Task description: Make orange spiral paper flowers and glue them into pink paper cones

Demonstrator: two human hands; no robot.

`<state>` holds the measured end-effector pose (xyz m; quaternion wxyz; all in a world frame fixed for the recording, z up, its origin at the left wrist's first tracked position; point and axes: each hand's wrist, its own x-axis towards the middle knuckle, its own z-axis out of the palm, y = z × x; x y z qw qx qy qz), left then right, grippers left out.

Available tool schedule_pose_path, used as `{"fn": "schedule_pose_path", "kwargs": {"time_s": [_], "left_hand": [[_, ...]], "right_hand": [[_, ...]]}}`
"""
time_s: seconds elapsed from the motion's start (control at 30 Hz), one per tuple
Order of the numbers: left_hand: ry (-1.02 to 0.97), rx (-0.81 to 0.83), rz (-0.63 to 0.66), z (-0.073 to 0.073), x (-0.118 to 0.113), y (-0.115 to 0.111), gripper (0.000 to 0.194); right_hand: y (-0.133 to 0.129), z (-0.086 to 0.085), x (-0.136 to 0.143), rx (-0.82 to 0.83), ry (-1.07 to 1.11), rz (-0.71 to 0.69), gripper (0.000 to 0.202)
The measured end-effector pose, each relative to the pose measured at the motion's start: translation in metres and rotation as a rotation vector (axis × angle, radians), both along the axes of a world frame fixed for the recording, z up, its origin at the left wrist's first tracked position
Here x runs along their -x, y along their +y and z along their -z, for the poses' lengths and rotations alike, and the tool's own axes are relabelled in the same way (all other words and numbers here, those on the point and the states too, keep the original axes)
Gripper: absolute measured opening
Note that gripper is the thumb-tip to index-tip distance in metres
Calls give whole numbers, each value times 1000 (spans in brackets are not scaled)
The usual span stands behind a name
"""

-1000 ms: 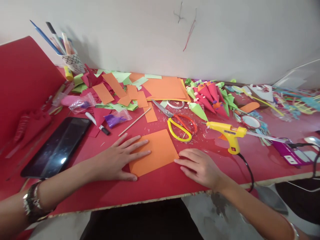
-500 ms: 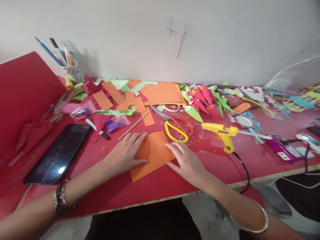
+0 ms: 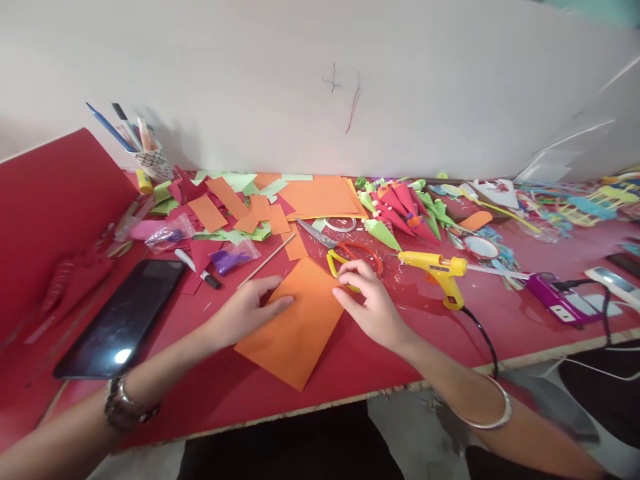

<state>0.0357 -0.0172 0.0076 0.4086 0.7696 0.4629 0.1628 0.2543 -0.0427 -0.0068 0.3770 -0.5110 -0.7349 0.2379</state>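
An orange paper sheet lies on the red table in front of me, turned like a diamond with one corner toward me. My left hand rests at its upper left edge, thumb and fingers apart. At the right edge is my right hand, its fingers curved and its thumb tip by the paper, with a gap between them. Just behind this hand lie scissors with one red and one yellow handle, the yellow one partly covered by my fingers. A thin wooden stick lies beyond my left hand.
A yellow glue gun lies to the right, its cord hanging over the table edge near a purple power strip. On the left are a black phone and a marker. Paper scraps and paper cones line the wall.
The orange sheet now shows as a full diamond, with a corner pointing toward me. My left hand has drawn back slightly to the left, and my right fingers have curled. The view has tilted up.
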Motion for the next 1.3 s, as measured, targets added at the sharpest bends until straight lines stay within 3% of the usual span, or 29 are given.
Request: {"fn": "schedule_pose_path", "kwargs": {"time_s": [0.07, 0.13, 0.27, 0.37, 0.43, 0.5, 0.6, 0.7, 0.8, 0.93, 1.03, 1.1, 1.17, 1.23, 1.3], "left_hand": [[-18, -111, -48, -2, -1, -5, 28], [-69, -119, -52, -4, -1, -10, 28], [-169, 3, -158, -8, 0, -14, 36], [-251, 123, -335, -9, 0, -12, 43], [-304, 194, -382, -11, 0, -10, 46], [-364, 249, -330, -12, 0, -8, 46], [-423, 372, -103, -14, 1, -6, 40], [-332, 372, 3, -14, 7, -1, 34], [-64, 156, -27, -12, 18, 10, 36], [270, -283, -62, -6, 35, 24, 29], [326, -530, -99, -5, 42, 21, 34], [301, -608, -47, -5, 45, 9, 40], [284, -463, 175, -6, 47, -8, 42], [301, -265, 386, -4, 50, -26, 62], [342, -161, 459, 1, 55, -44, 85]], "right_hand": [[4, -4, 2, 37, 37, 1, 11], [7, -9, 3, 115, 50, -54, 18], [9, -20, 4, 217, 40, -112, 27], [9, -29, 4, 217, 65, -191, 23], [9, -32, 4, 208, 84, -274, 18], [10, -30, 3, 205, 128, -298, 14], [11, -25, 3, 191, 214, -223, 15], [10, -23, -1, 114, 253, -207, 14], [5, -27, -9, -27, 126, -257, 7], [-5, -22, -20, -126, -124, -358, 10], [-13, -3, -23, -91, -256, -499, 19], [-18, 9, -22, -51, -315, -540, 21], [-22, 16, -22, -10, -322, -543, 19], [-26, 17, -22, 35, -286, -530, 16], [-28, 13, -23, 98, -264, -487, 14]]}}
